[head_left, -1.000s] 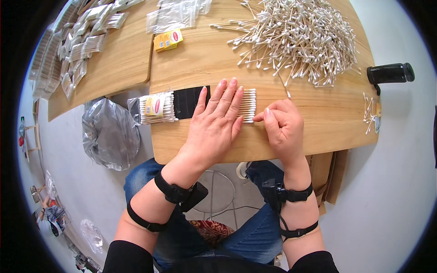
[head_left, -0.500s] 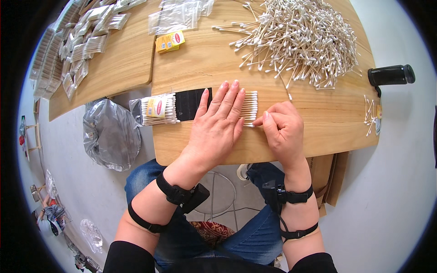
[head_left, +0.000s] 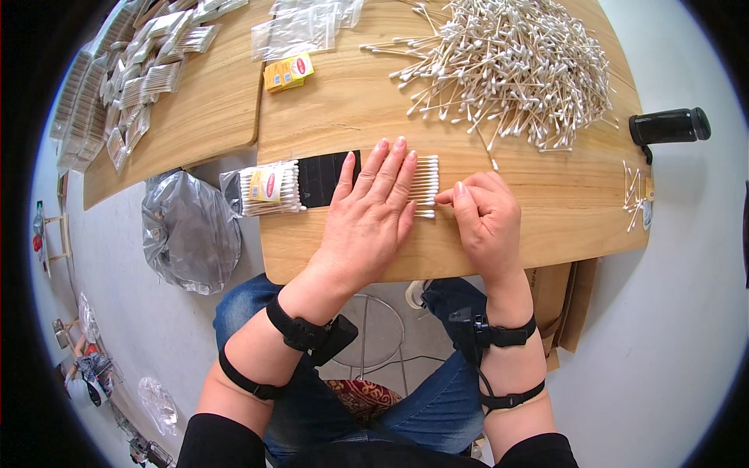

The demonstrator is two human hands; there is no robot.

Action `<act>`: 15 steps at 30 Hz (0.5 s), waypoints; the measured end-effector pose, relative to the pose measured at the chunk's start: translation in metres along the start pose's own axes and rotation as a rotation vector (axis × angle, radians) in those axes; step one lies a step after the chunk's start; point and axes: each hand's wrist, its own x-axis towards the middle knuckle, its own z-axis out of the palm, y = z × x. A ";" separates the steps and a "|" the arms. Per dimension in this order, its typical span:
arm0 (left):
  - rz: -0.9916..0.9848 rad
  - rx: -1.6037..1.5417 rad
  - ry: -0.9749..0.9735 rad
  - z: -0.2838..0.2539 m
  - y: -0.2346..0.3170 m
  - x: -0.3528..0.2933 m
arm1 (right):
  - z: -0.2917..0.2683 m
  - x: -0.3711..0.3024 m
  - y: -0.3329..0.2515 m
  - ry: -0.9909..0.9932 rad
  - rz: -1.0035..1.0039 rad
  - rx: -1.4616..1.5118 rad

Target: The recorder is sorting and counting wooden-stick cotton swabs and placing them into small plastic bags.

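My left hand (head_left: 365,214) lies flat with its fingers stretched out over a row of cotton swabs (head_left: 424,181), whose white tips stick out on its right. Beneath that hand and to its left is a black strip (head_left: 320,178). My right hand (head_left: 490,222) is curled closed at the right end of the row, with its index fingertip beside the swab tips. I see nothing held in it. Left of the black strip, a clear bag of cotton swabs with a yellow and white label (head_left: 265,189) reaches over the table edge.
A large heap of loose cotton swabs (head_left: 523,74) covers the far right. Yellow cards (head_left: 289,72) and clear plastic bags (head_left: 300,33) lie at the back. Filled packs (head_left: 152,78) crowd the left table. A black cylinder (head_left: 669,126) is at the right edge; a grey bin bag (head_left: 189,230) stands below.
My right index fingertip has moved slightly away from me along the swab tips. My left hand stays flat on the row.
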 end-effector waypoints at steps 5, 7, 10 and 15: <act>0.001 -0.005 0.002 -0.001 0.000 0.000 | 0.001 0.001 0.001 -0.004 -0.015 -0.032; 0.005 0.003 0.006 0.000 0.000 0.000 | 0.001 0.001 0.001 -0.006 -0.017 -0.036; 0.002 0.007 0.009 0.000 -0.001 0.000 | -0.002 0.000 0.001 -0.046 -0.012 -0.051; 0.002 -0.005 0.010 -0.001 0.000 0.000 | 0.000 0.001 0.001 -0.031 -0.032 -0.050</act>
